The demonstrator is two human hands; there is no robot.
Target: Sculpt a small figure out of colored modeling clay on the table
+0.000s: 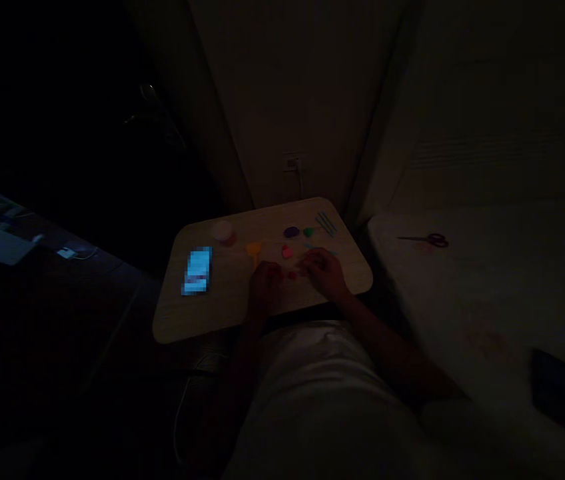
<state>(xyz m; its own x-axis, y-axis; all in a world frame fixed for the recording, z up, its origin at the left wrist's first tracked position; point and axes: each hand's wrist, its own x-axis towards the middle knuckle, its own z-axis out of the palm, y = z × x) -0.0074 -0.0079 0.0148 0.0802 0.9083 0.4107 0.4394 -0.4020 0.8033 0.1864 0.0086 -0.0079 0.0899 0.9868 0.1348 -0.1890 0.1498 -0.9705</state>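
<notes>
Both hands over the small table (222, 287)
Your left hand (265, 279), fingers curled, is just right of the orange tool (254, 251); the red piece (292, 275) lies between your hands; your right hand (323, 268) has bent fingers. Grip and exact opening: cannot tell for either.

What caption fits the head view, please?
Two hands, left and right, work among small colorful pieces on a dim table.

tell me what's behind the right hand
A thin blue stick shows just beyond the right hand on the table; whatever lies directly behind or under the hand is covered.
</notes>
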